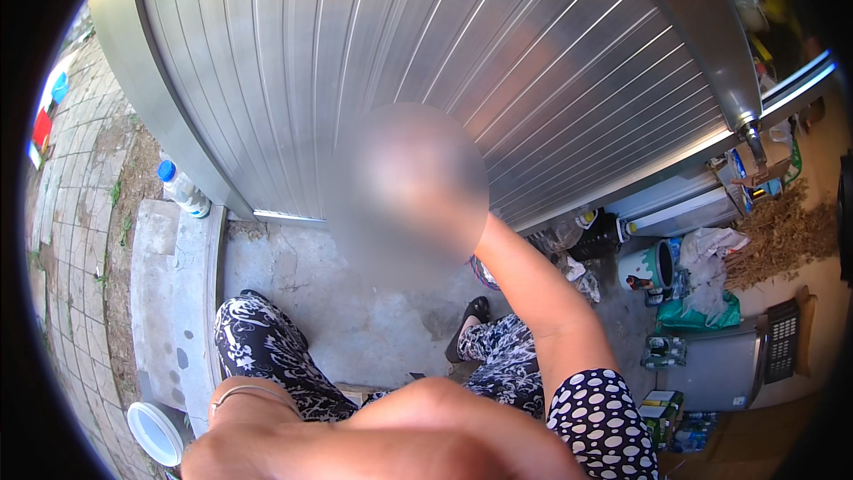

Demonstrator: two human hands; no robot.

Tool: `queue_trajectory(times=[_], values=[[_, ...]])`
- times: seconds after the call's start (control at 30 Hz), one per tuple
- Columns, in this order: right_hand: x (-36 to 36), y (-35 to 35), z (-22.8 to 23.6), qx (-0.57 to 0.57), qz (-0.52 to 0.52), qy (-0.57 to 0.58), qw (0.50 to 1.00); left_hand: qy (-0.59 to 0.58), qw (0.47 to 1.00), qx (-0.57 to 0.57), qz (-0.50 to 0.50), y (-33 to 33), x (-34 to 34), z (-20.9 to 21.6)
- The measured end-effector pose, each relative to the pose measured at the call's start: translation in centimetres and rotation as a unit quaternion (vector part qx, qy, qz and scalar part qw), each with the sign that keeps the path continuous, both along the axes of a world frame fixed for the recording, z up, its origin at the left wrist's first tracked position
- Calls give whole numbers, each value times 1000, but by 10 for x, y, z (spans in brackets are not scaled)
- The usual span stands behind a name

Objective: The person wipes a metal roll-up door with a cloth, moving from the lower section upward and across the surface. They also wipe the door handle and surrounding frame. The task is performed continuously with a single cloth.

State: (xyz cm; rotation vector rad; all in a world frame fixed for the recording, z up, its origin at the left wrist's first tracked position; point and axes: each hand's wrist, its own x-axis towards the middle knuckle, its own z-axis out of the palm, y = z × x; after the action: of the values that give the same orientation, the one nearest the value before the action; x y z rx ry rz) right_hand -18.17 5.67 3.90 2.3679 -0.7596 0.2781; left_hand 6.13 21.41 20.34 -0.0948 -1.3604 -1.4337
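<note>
A shiny ribbed metal panel (pixel 426 27) stands upright before me. My right forearm (pixel 538 293) reaches up toward its lower part, out of a black sleeve with white dots (pixel 604 409). A blurred round patch (pixel 409 204) covers my right hand, so its fingers and anything in them are hidden. Low at the left, a thin bangle (pixel 258 388) circles my left wrist. Bare skin of my left arm (pixel 418 431) fills the lower edge, close up, and the fingers of that hand do not show. A bit of coloured cord (pixel 482 274) peeps out beside the right forearm.
At left, a blue-capped clear bottle (pixel 182 188) and a white tub (pixel 155 434) are by a concrete ledge (pixel 160 311), beside paving (pixel 75 204). To the right are a bucket (pixel 647 267), a green bag (pixel 702 313), dried stalks (pixel 777 240) and a grey box (pixel 711 364).
</note>
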Motion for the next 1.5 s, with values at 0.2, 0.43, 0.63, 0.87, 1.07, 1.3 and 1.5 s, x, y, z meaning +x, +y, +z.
queue_trajectory(times=[0.2, 0.43, 0.63, 0.87, 1.07, 1.3, 1.5], values=[[-17, 13, -7, 18, -8, 21, 1000, 3, 1000, 3, -11, -2, -2, 1], [-15, 23, 102, -139, -85, -43, 986, -1, 1000, 5, -4, -1, 3, 0], [-44, 26, 215, -294, -63, -185, 936, 10, 1000, 7, -16, 0, 0, 0], [-25, 16, 174, -240, -65, -192, 949, 8, 1000, 7, -15, 2, 2, 1], [-13, 20, 107, -100, -85, -186, 974, 5, 1000, 14, -15, 0, 0, -1], [-25, 18, 18, -11, -50, -13, 999, 3, 1000, 16, -18, -3, -3, 2], [-37, 15, -56, 95, -27, 32, 995, -1, 1000, 17, -9, -2, 0, 1]])
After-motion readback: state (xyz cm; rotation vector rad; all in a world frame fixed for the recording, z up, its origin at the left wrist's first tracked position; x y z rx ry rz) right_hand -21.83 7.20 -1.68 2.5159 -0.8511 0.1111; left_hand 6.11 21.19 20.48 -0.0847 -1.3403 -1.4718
